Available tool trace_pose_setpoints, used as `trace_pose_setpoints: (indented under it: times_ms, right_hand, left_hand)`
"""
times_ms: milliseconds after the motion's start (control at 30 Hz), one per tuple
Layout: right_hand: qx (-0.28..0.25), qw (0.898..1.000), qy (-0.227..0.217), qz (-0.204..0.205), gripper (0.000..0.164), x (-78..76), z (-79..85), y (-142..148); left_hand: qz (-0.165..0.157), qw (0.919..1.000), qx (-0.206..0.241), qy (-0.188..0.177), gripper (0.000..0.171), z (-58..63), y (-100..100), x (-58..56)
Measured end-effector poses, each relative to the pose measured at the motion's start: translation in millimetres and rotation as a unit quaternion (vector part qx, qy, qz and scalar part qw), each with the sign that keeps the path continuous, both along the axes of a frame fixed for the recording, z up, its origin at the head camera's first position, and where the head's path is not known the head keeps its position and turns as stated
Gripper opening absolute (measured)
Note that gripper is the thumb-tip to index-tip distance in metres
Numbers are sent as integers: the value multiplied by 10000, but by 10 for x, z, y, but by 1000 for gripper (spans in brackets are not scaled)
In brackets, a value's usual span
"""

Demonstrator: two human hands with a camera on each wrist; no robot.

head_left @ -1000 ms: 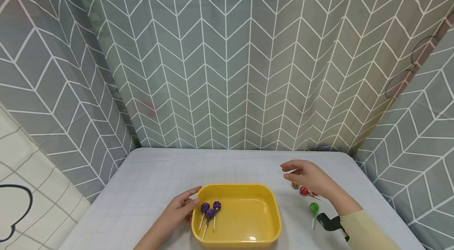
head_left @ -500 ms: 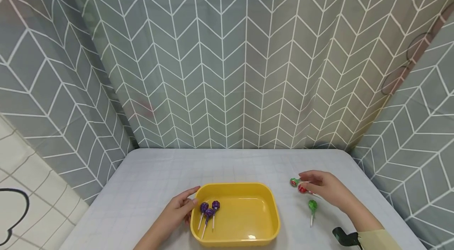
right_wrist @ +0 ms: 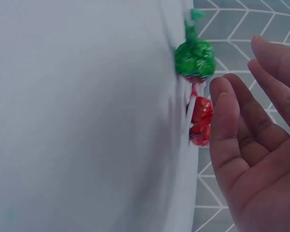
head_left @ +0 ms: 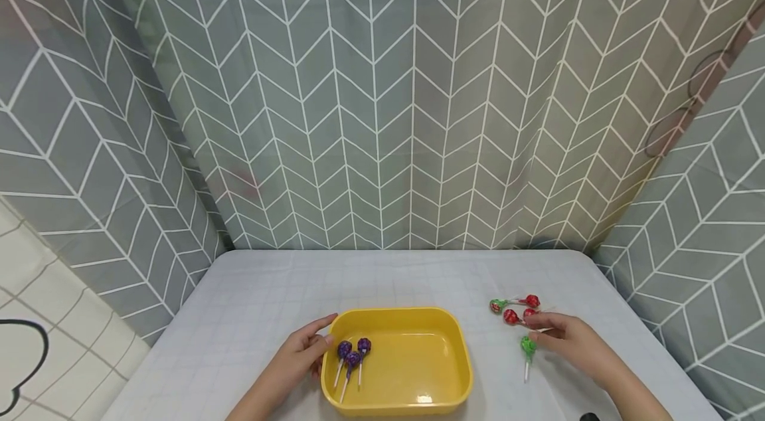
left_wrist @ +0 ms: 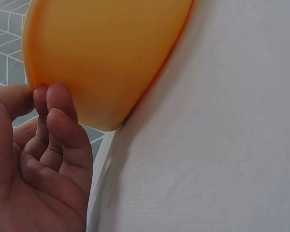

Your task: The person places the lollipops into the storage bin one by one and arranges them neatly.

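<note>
In the head view my left hand (head_left: pixel 301 351) holds the left rim of a yellow plastic tray (head_left: pixel 412 364), thumb over the edge. The left wrist view shows its fingertips against the tray's outer wall (left_wrist: pixel 111 53). Three purple lollipops (head_left: pixel 352 360) lie inside at the left. Right of the tray, my right hand (head_left: pixel 570 344) hovers with loosely bent fingers beside a green lollipop (head_left: pixel 528 345), apparently gripping nothing. Behind that lie red lollipops (head_left: pixel 510 317) and a green-and-red one (head_left: pixel 497 305); the fingertips partly cover one red head. The right wrist view shows fingers apart near the green wrapper (right_wrist: pixel 195 60).
A white cloth covers the table (head_left: pixel 269 288). Grey chevron-patterned curtains (head_left: pixel 382 109) hang behind it and at both sides. A pale tiled-pattern sheet (head_left: pixel 36 275) is at the far left. A small dark object (head_left: pixel 589 417) shows at the bottom edge beside my right forearm.
My right hand has come down and back toward me, from above the red lollipops to beside the green one, uncovering more red heads. My left hand and the tray stay in place.
</note>
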State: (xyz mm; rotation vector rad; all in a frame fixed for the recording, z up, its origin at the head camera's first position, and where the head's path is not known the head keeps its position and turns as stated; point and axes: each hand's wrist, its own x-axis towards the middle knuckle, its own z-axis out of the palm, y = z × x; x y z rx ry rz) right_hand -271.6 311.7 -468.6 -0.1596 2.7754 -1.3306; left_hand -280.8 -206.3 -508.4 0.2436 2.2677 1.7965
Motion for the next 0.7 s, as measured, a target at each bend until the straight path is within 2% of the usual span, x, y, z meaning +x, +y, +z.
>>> trace_pose_setpoints:
  times_ms: [300, 533, 700]
  right_hand:
    - [136, 9994, -248, -222, 44, 2, -73, 27]
    - [267, 9985, -414, -252, 46, -9, -88, 21]
    - [319, 9987, -381, -100, 45, -18, -119, 34]
  left_hand:
    - [-37, 10000, 23, -27, 65, 11, -9, 5]
    - [-20, 10000, 35, -50, 66, 14, 0, 8]
    - [4, 10000, 7, -51, 65, 15, 0, 6]
